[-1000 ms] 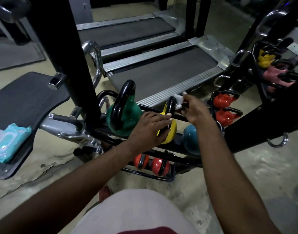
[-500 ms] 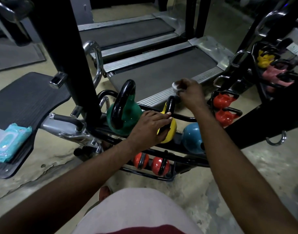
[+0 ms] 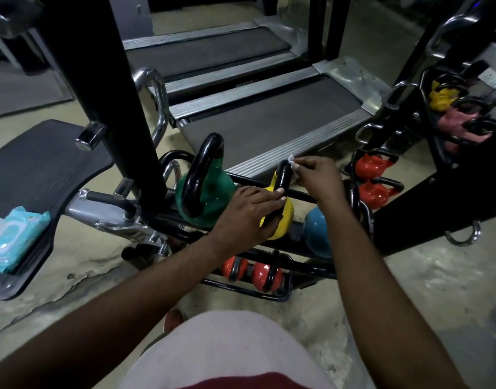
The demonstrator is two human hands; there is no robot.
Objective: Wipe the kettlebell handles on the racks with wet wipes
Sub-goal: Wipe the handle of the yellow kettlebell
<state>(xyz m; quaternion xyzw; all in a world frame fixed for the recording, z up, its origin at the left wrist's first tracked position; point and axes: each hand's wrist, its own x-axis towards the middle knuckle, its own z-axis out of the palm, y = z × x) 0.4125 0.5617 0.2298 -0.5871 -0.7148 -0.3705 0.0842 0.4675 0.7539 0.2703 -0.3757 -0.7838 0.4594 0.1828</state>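
Head view, items listed from nearest.

1. Rack (image 3: 242, 289), lower tier: two red kettlebells (image 3: 265, 273), below the left hand.
2. Left hand (image 3: 249, 213): fingers curled over the yellow kettlebell (image 3: 284, 221), gripping it where the handle meets the body.
3. Blue kettlebell (image 3: 317, 231): under the right forearm, right of the left hand.
4. Green kettlebell (image 3: 213, 197): just left of the left hand, black handle upright.
5. Wipe pack (image 3: 12, 240): far left of the left hand, on a black ribbed platform (image 3: 44, 164).
6. Right hand (image 3: 317, 178): fingertips pinching a white wet wipe (image 3: 292, 160) against the top of the yellow kettlebell's black handle (image 3: 283, 175).
7. Treadmill (image 3: 269, 122): beyond both hands.
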